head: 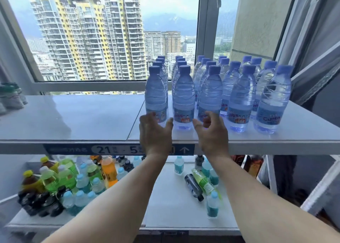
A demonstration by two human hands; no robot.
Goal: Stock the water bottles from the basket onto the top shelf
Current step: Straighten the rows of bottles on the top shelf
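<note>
Landmark: top shelf (73,121), white, 2 panels meeting at a seam, front edge carrying a blue label strip (119,149) reading 21 and 5 with an arrow.

Nearest, both bare forearms reach up from below the top shelf's front edge. Left hand (155,132) at the edge, fingers loosely spread, holding nothing, fingertips just in front of the front-left water bottle (156,95); contact unclear. Right hand (211,132) also at the edge, fingers relaxed and slightly curled, holding nothing, just in front of the third front bottle (210,97); touching or not, cannot tell. Between the 2 hands stands the second front bottle (183,98).

Below the top shelf: lower shelf (174,206) with mixed drink bottles (64,182) crowded on its left, a few more at right, 2 lying on their sides (200,185).

On the top shelf's right half: water bottles (239,95), blue caps, upright, in rows running back, 5 across the front. Left half bare. Blurred bag-like object (11,97) at its far-left end.

Behind the top shelf: window (110,40), high-rise towers (88,37) outside.
</note>
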